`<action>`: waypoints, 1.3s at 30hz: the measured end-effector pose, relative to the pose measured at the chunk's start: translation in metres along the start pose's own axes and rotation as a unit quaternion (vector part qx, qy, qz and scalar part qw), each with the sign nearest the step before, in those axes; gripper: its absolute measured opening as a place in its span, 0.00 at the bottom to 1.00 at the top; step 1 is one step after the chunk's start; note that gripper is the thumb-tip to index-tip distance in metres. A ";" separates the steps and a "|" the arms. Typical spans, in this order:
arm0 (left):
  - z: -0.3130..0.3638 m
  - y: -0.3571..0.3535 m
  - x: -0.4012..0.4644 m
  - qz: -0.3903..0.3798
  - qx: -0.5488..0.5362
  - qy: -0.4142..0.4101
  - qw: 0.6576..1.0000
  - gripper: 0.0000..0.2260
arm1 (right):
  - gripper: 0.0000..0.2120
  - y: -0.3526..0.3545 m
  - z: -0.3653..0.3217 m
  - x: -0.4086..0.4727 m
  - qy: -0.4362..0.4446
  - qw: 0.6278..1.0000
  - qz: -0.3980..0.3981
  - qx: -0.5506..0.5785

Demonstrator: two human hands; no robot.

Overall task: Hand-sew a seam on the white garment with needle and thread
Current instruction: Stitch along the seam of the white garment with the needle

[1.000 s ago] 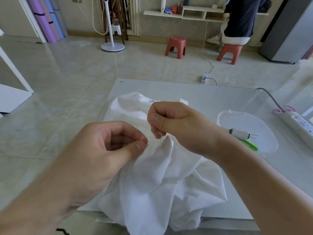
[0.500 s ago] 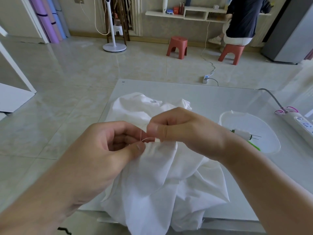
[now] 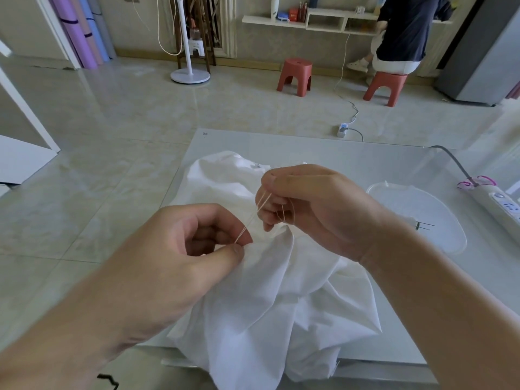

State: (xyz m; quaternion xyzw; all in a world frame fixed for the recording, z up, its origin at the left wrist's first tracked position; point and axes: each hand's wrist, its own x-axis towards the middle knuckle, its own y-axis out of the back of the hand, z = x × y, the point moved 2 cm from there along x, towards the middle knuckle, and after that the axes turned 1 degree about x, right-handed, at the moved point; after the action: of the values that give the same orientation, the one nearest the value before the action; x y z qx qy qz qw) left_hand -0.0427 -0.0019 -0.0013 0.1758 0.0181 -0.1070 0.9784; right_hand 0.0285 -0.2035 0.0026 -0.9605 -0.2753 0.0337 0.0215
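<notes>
Head view: the left hand pinches a fold of the white garment, heaped on the pale surface, probably steadying the seam. The right hand holds taut thread just above; no needle visible. A clear plastic container and power strip sit right, unobstructing.

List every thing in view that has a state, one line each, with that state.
left hand: pinches the fabric and thread at the seam
right hand: holds the thread, raised above the fabric
thread: runs taut between the hands
white garment: crumpled, hanging over the table edge
needle: cannot tell
plastic container: open, lying on the table
power strip: cable attached
</notes>
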 end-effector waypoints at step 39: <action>0.004 -0.044 0.022 0.010 -0.165 -0.076 0.983 0.18 | 0.15 0.146 0.022 -0.076 -0.420 0.627 0.306 -0.581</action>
State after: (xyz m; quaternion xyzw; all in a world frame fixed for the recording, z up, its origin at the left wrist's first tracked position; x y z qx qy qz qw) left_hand -0.0306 -0.0479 -0.0144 0.0036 -0.0409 -0.1058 0.9935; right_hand 0.0392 -0.3670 -0.0241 -0.6848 0.0923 0.2710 -0.6701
